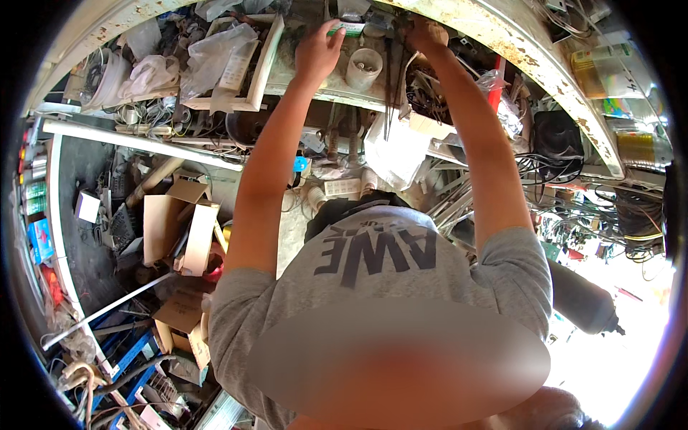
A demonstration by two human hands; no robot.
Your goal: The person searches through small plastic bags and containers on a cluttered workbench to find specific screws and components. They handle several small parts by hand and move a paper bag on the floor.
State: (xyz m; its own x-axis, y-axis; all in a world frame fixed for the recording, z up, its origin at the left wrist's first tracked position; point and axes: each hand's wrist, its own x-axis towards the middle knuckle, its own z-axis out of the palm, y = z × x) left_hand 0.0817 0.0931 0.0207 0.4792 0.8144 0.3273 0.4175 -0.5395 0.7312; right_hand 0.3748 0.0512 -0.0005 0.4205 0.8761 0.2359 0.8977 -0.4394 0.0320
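My left hand (318, 51) is at the shelf, its thumb and fingers around the left end of a small green-and-white box (352, 29) that bears writing. Just below the box stands a whitish plastic cup (364, 70) with small pieces inside. My right hand (428, 35) reaches to the back of the shelf among dark clutter; its fingertips are lost in shadow, so whether it grips anything is unclear. Under my right forearm sits an open carton (427, 123) of tangled cords and parts. Dark thin straps or cables (391, 80) hang over the shelf edge between my hands.
A rusty-edged white shelf beam (543, 51) arches overhead. On the left is a wooden tray (269, 64) holding plastic bags and a power strip (236, 67). Open cardboard boxes (161, 226) and a white rod (107, 312) lie lower left. Cable coils (553, 166) hang at right.
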